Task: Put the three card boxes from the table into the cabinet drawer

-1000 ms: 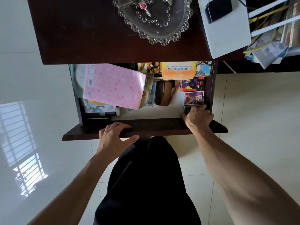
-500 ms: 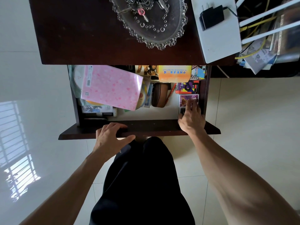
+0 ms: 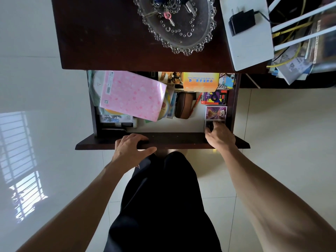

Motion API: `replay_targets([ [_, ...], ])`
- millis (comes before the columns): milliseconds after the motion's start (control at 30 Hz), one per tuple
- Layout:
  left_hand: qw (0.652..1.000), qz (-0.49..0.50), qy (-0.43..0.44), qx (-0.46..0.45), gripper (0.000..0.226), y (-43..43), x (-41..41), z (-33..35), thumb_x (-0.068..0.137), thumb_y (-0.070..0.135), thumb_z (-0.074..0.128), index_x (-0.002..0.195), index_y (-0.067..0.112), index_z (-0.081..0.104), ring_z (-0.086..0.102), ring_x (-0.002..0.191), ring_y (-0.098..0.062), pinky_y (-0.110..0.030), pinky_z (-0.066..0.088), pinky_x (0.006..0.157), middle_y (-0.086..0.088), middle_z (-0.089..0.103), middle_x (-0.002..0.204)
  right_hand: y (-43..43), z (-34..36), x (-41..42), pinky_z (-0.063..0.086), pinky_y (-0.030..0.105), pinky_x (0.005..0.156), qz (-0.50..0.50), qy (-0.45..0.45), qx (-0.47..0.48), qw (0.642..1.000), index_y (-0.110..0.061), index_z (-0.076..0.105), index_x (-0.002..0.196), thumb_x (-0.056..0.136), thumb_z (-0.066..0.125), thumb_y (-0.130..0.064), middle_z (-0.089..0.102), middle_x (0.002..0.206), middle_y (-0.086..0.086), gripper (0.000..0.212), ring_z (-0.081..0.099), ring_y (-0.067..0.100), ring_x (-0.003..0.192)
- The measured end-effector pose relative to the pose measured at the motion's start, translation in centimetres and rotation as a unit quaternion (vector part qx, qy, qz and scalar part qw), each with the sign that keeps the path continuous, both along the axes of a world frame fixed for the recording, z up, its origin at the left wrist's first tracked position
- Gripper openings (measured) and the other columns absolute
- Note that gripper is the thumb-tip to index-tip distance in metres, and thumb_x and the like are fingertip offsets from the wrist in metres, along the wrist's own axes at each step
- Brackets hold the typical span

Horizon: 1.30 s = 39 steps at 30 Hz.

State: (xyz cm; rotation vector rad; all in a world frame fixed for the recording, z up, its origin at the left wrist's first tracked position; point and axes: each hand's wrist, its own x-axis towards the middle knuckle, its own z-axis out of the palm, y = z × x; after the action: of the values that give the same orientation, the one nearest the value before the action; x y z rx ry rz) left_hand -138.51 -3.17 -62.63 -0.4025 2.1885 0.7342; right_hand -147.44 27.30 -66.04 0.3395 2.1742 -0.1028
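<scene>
The cabinet drawer [image 3: 236,106] stands open below the dark table top. Three card boxes lie in a column along its right side: a red and black box [image 3: 214,97] farthest, a purple box [image 3: 216,112] in the middle, and a dark box [image 3: 209,124] nearest the front. My right hand [image 3: 220,137] reaches over the drawer front, and its fingers curl on the dark box and hide most of it. My left hand [image 3: 132,146] holds the drawer front [image 3: 172,141], fingers over its top edge and thumb below.
The drawer also holds a pink packet [image 3: 131,95], discs, a brown case [image 3: 184,105] and an orange box [image 3: 200,81]. On the table top [image 3: 101,33] sit a glass dish [image 3: 177,24] with keys and a white router [image 3: 249,35] with a black plug. My dark trousers are below.
My right hand's fingers drew back from the purple box onto the dark box at the drawer's front. My left hand stays on the drawer front.
</scene>
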Motion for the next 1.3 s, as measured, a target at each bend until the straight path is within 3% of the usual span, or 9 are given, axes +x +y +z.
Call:
replay_targets([
  [100, 1.0, 0.007, -0.002, -0.01, 0.043, 0.0, -0.6, 1.7, 0.078, 0.064, 0.06, 0.108, 0.033, 0.065, 0.052, 0.116, -0.013, -0.035, 0.027, 0.104, 0.014, 0.064, 0.115, -0.7, 3.0, 1.0, 0.053, 0.047, 0.097, -0.047, 0.064, -0.046, 0.996, -0.016, 0.065, 0.126, 0.097, 0.057, -0.039, 0.069, 0.123, 0.007, 0.037, 0.065, 0.028, 0.11],
  [300, 0.998, 0.043, -0.037, -0.004, 0.032, -0.5, -1.1, 8.5, 0.086, 0.044, 0.059, 0.113, 0.028, 0.066, 0.061, 0.109, -0.016, -0.04, 0.043, 0.1, 0.008, 0.069, 0.113, -2.7, 10.9, 3.5, 0.055, 0.035, 0.09, -0.17, 0.083, -0.14, 0.972, -0.013, 0.07, 0.116, 0.095, 0.065, -0.027, 0.072, 0.117, 0.008, 0.026, 0.068, 0.025, 0.104],
  [367, 0.992, 0.101, -0.068, 0.022, 0.029, -0.7, -1.0, 11.8, 0.087, 0.041, 0.059, 0.111, 0.027, 0.065, 0.066, 0.097, -0.015, -0.034, 0.052, 0.084, 0.008, 0.071, 0.1, -3.0, 13.9, 4.2, 0.054, 0.035, 0.093, -0.214, 0.074, -0.156, 0.961, -0.01, 0.071, 0.113, 0.095, 0.064, -0.025, 0.074, 0.115, 0.008, 0.025, 0.07, 0.026, 0.104],
  [467, 0.976, 0.187, -0.106, 0.041, 0.023, -1.1, -0.4, 17.6, 0.088, 0.041, 0.059, 0.106, 0.028, 0.064, 0.064, 0.077, -0.004, -0.024, 0.046, 0.062, 0.015, 0.067, 0.076, -3.2, 19.4, 4.9, 0.055, 0.04, 0.097, -0.276, 0.055, -0.174, 0.944, -0.011, 0.072, 0.112, 0.096, 0.063, -0.029, 0.074, 0.118, 0.007, 0.026, 0.072, 0.025, 0.101],
  [567, 0.96, 0.241, -0.127, 0.06, 0.024, -1.8, 1.3, 24.4, 0.087, 0.043, 0.06, 0.105, 0.029, 0.064, 0.067, 0.081, -0.013, -0.028, 0.046, 0.062, 0.01, 0.069, 0.084, -2.8, 26.3, 5.8, 0.058, 0.041, 0.092, -0.299, 0.048, -0.196, 0.933, -0.013, 0.07, 0.112, 0.096, 0.064, -0.03, 0.073, 0.118, 0.006, 0.024, 0.074, 0.026, 0.097],
  [667, 0.943, 0.293, -0.132, 0.086, 0.022, -2.6, 2.7, 32.4, 0.088, 0.039, 0.06, 0.106, 0.028, 0.065, 0.07, 0.083, -0.017, -0.03, 0.049, 0.068, 0.001, 0.072, 0.093, -1.6, 34.6, 6.3, 0.053, 0.029, 0.069, -0.32, 0.043, -0.197, 0.926, -0.014, 0.07, 0.114, 0.096, 0.065, -0.029, 0.072, 0.117, 0.004, 0.024, 0.076, 0.022, 0.087],
  [833, 0.922, 0.359, -0.101, 0.101, 0.026, -4.0, 5.6, 45.1, 0.093, 0.03, 0.057, 0.113, 0.016, 0.065, 0.066, 0.075, -0.017, -0.031, 0.048, 0.071, -0.006, 0.071, 0.097, 1.0, 47.4, 8.4, 0.058, 0.044, 0.09, -0.292, 0.042, -0.201, 0.934, -0.01, 0.071, 0.113, 0.097, 0.064, -0.026, 0.075, 0.109, 0.011, 0.023, 0.073, 0.03, 0.092],
  [1067, 0.921, 0.366, -0.09, 0.099, 0.024, -4.7, 9.4, 55.0, 0.095, 0.024, 0.056, 0.113, 0.01, 0.064, 0.063, 0.074, -0.023, -0.032, 0.045, 0.066, -0.013, 0.069, 0.094, 2.5, 59.2, 10.5, 0.054, 0.037, 0.087, -0.259, 0.043, -0.205, 0.943, -0.018, 0.072, 0.1, 0.095, 0.061, -0.029, 0.075, 0.087, 0.003, 0.016, 0.074, 0.021, 0.075],
  [1300, 0.921, 0.368, -0.084, 0.097, 0.023, -5.0, 11.8, 57.1, 0.094, 0.019, 0.057, 0.111, 0.005, 0.064, 0.064, 0.072, -0.026, -0.034, 0.049, 0.07, -0.013, 0.068, 0.086, 3.7, 63.3, 12.8, 0.055, 0.037, 0.082, -0.242, 0.066, -0.202, 0.947, -0.02, 0.072, 0.099, 0.095, 0.063, -0.028, 0.076, 0.086, 0.002, 0.012, 0.075, 0.02, 0.074],
])
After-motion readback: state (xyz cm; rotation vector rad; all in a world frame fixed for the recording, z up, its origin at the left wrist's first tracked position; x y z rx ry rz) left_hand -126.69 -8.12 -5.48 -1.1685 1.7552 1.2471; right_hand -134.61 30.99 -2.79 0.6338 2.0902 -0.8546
